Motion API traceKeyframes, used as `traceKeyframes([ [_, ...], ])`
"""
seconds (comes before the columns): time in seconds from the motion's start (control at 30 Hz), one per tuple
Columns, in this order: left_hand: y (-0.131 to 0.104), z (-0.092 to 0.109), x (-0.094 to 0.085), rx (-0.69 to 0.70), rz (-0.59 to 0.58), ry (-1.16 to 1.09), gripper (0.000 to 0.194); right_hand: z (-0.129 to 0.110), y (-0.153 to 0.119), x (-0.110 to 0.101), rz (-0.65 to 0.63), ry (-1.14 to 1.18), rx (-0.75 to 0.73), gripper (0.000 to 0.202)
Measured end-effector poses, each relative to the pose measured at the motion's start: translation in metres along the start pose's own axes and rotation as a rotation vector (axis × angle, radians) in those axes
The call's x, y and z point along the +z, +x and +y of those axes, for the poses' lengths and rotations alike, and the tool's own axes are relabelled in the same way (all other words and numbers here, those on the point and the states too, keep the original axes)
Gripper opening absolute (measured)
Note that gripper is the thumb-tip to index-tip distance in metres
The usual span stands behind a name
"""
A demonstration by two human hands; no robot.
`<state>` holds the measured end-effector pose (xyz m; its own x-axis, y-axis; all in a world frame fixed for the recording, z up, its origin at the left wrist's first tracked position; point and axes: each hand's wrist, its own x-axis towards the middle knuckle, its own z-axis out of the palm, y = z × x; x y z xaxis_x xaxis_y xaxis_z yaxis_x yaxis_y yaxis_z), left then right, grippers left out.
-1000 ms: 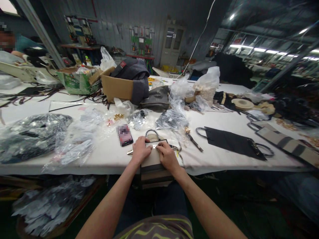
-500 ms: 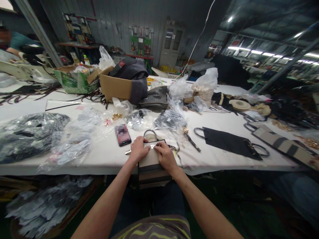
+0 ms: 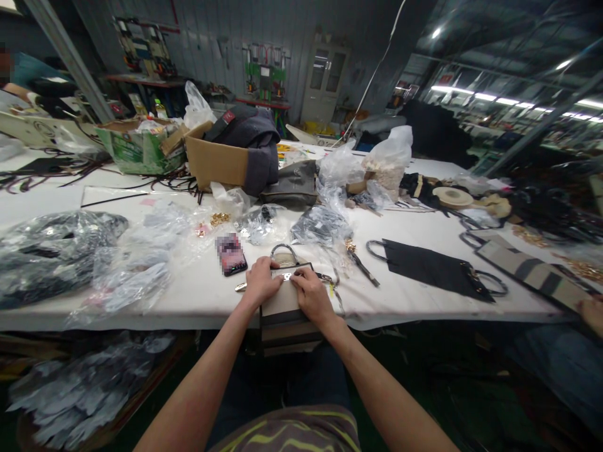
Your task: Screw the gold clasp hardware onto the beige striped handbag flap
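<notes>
A beige and dark striped bag (image 3: 282,309) lies at the table's front edge, its braided handle (image 3: 284,250) pointing away from me. Near its top edge is a small shiny metal plate (image 3: 286,276). My left hand (image 3: 262,280) presses on the plate's left side, fingers closed round the strap there. On the right side, my right hand (image 3: 311,293) pinches the plate's edge between thumb and finger. The strap's metal-tipped ends (image 3: 240,287) stick out on both sides of my hands.
A phone (image 3: 231,254) lies left of the bag. Plastic-wrapped parts (image 3: 61,254) cover the left, a cardboard box (image 3: 217,164) stands behind. To the right are a black bag panel (image 3: 431,269) and a striped bag (image 3: 527,273), touched by another person's hand (image 3: 592,314).
My hands stay almost in place at the plate. At the right edge, the other person's hand has come further into view on the striped bag.
</notes>
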<state>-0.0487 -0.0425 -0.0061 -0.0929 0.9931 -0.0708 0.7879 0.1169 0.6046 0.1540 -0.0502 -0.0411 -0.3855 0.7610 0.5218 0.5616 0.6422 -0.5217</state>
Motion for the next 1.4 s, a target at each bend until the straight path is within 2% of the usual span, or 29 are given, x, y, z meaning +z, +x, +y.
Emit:
traceKeyframes([
  [0.2,0.003,0.001,0.003,-0.033,0.024,0.009,0.031,0.001,0.002,-0.002,-0.021,-0.006,0.000,0.034],
  [0.47,0.008,0.009,-0.001,-0.094,-0.007,-0.001,0.031,-0.006,0.003,-0.004,-0.069,-0.027,0.020,0.033],
  [0.6,0.008,0.009,-0.001,-0.095,-0.003,-0.001,0.031,-0.008,0.012,-0.019,-0.107,0.061,0.010,0.029],
  [0.63,0.009,0.008,-0.001,-0.096,0.002,0.000,0.030,-0.003,0.017,-0.029,-0.085,0.101,0.018,0.027],
  [0.7,0.009,0.007,-0.001,-0.093,0.006,0.004,0.030,0.017,0.027,-0.054,0.065,0.124,0.089,0.030],
  [0.77,0.010,0.007,-0.002,-0.086,0.003,0.005,0.031,0.050,0.035,-0.082,0.290,0.001,0.240,0.034],
  [0.8,0.010,0.007,-0.003,-0.084,0.001,0.004,0.031,0.069,0.037,-0.094,0.343,-0.105,0.329,0.036],
  [0.83,0.010,0.008,-0.003,-0.084,-0.001,0.002,0.031,0.088,0.037,-0.104,0.321,-0.222,0.427,0.037],
  [0.9,0.010,0.009,-0.004,-0.092,-0.005,0.002,0.030,0.120,0.032,-0.117,0.151,-0.400,0.571,0.040],
  [1.0,0.009,0.010,-0.005,-0.108,-0.010,0.008,0.030,0.150,0.021,-0.122,-0.015,-0.506,0.616,0.045],
  [1.13,0.009,0.012,-0.007,-0.109,-0.013,0.017,0.030,0.166,0.015,-0.125,-0.024,-0.435,0.621,0.047],
  [1.3,0.009,0.014,-0.011,-0.114,-0.035,0.037,0.031,0.178,0.016,-0.134,-0.054,-0.334,0.632,0.028],
  [1.4,0.010,0.014,-0.012,-0.115,-0.040,0.036,0.032,0.178,0.010,-0.140,0.019,-0.314,0.637,0.028],
])
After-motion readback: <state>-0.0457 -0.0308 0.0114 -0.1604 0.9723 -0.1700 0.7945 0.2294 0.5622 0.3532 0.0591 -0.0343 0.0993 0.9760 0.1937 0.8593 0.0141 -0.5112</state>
